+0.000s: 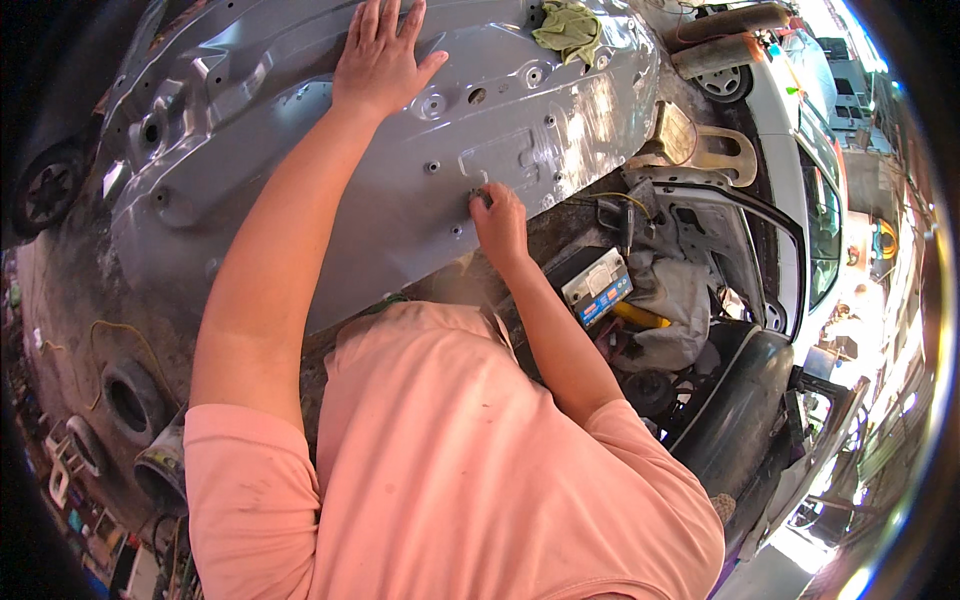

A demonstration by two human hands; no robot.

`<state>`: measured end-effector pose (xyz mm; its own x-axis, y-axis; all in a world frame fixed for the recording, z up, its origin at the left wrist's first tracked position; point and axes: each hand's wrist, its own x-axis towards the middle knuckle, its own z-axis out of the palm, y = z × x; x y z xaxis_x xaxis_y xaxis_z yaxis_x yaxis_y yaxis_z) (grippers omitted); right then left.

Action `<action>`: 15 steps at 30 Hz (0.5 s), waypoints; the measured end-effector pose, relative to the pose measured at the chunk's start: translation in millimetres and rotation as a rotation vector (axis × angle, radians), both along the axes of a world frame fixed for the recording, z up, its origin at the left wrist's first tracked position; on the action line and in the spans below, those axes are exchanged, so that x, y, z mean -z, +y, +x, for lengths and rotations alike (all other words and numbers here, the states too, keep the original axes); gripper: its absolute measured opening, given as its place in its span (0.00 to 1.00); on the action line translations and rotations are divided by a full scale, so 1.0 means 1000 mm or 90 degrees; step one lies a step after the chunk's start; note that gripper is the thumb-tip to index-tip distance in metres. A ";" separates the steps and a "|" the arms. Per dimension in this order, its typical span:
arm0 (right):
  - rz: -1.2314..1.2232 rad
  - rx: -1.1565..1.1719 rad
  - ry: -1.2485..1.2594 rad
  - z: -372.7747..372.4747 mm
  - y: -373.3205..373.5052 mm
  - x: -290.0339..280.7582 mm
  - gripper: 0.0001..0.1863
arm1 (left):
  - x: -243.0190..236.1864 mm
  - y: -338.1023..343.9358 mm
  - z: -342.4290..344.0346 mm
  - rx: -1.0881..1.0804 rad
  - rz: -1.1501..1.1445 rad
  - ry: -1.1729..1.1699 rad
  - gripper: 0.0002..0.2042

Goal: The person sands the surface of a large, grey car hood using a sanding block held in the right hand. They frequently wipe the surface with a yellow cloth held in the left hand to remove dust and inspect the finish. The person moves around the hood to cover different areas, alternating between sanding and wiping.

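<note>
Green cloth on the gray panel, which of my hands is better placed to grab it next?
Probably your left hand: it lies open on the gray panel, nearer the green cloth in this view. Your right hand, curled at the panel, is farther off; whether it holds something is unclear.

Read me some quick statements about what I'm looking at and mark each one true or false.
1. The left hand rests open on the grey panel. True.
2. The green cloth is in the left hand. False: the green cloth lies on the panel, to the right of that hand.
3. The right hand has bent fingers. True.
4. The shirt is dark blue. False: the shirt is salmon pink.
5. A dark tire is left of the left arm. True.
</note>
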<state>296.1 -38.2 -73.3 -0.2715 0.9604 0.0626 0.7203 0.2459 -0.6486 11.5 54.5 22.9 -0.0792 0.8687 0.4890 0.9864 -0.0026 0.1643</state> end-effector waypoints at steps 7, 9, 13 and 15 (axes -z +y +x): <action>0.011 0.031 -0.013 0.009 -0.002 0.013 0.13 | 0.001 0.002 -0.001 0.005 -0.001 0.006 0.43; -0.091 0.079 0.016 -0.004 0.001 -0.007 0.15 | 0.003 0.001 0.000 0.007 0.000 0.004 0.43; -0.137 0.152 0.040 -0.008 0.010 -0.019 0.19 | 0.002 0.002 -0.001 0.006 0.005 0.003 0.43; -0.141 0.163 0.043 -0.006 0.015 -0.016 0.18 | 0.004 0.000 -0.001 0.007 0.009 0.000 0.43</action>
